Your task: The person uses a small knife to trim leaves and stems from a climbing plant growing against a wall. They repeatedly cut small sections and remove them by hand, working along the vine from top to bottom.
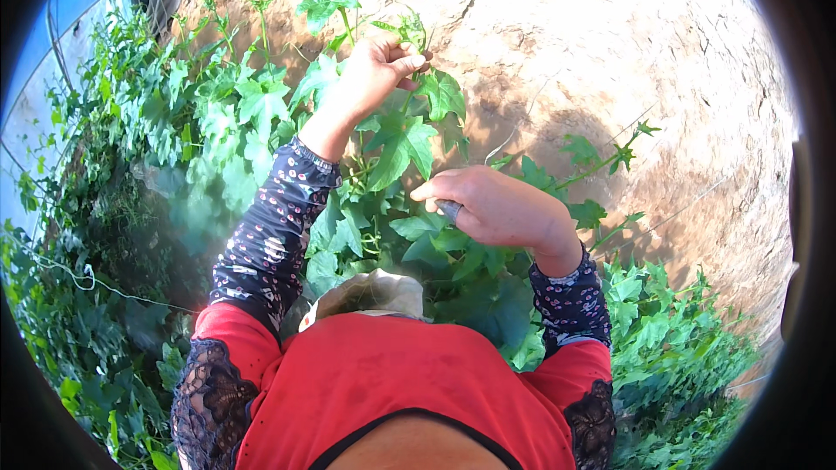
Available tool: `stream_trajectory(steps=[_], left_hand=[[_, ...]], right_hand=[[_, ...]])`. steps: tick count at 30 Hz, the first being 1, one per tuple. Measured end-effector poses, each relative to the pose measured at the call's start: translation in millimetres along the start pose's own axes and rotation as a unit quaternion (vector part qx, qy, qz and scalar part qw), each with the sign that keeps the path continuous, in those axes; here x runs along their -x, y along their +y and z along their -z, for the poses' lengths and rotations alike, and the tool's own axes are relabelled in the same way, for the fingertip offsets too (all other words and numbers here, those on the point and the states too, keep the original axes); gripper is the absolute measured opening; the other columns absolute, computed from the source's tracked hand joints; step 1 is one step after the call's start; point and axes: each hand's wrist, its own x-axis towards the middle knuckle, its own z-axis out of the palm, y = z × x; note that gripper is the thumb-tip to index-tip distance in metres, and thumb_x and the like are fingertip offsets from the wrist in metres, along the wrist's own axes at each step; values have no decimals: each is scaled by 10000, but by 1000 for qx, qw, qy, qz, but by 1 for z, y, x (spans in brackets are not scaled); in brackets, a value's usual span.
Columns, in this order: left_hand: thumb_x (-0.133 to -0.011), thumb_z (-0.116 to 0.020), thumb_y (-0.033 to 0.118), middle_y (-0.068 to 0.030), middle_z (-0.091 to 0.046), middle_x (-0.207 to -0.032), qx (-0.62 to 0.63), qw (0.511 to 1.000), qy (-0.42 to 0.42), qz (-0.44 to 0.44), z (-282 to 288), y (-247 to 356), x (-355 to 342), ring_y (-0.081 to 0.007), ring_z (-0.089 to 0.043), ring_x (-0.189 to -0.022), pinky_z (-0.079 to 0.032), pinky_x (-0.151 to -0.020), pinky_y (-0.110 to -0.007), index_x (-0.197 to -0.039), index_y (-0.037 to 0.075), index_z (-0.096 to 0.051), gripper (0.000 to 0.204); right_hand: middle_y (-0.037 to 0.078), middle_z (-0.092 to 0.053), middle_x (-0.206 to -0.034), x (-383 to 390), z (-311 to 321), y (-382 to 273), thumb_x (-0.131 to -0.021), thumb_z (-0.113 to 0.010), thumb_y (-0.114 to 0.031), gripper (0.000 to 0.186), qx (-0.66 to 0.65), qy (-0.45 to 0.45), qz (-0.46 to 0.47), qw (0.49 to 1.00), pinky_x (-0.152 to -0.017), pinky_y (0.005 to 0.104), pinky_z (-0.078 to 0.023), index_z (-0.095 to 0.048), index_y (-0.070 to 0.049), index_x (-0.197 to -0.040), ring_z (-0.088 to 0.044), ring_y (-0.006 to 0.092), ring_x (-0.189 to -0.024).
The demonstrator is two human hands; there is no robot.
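My left hand [376,77] reaches up to a climbing green vine, thumb and fingers pinched together on its stem just below the young tip [411,30]. Broad lobed leaves [405,150] hang right beneath that hand. Lower and to the right, my right hand [501,207] is closed, its fingers curled in over the foliage. A dark grey piece [449,211] shows at its fingers; whether it is a wrap on a finger or something held, I cannot tell. What lies inside its grip is hidden.
Dense vines [131,122] fill the left side, next to blue-and-white sheeting [78,0]. A thin pale string [113,292] crosses the lower left. Rough sunlit earth [644,43] rises ahead and right. More leafy plants [670,322] grow at lower right; side shoots [601,174] stick out rightward.
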Motion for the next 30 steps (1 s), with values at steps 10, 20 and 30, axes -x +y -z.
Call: stream_trajectory(steps=[10,20,30], left_hand=[[-917,-619,70,-94,-703,-1019,-18,999,-35,5,-2,-6,-1,-132,-668,-791,-537,-656,-255,-1104,0,-614,200],[-869,-561,-58,-52,-693,-1016,-94,979,-169,-67,10,-38,-16,-113,-634,-928,-496,-846,-269,-1092,34,-572,241],[-858,-550,-61,-82,-650,-1162,-163,941,-262,-138,-13,-32,-18,-156,-582,-1113,-474,-944,-321,-1261,53,-530,420]], right_hand=[[156,-635,-927,-58,15,69,-800,-535,-5,186,112,369,35,922,-810,397,-462,-647,-28,-947,-601,336,-893],[162,-626,-972,-58,10,102,-772,-544,-14,190,148,344,33,927,-867,428,-436,-651,-37,-927,-565,364,-937],[115,-599,-898,-21,22,108,-709,-562,-5,188,268,305,40,913,-899,435,-400,-627,-62,-875,-540,336,-920]])
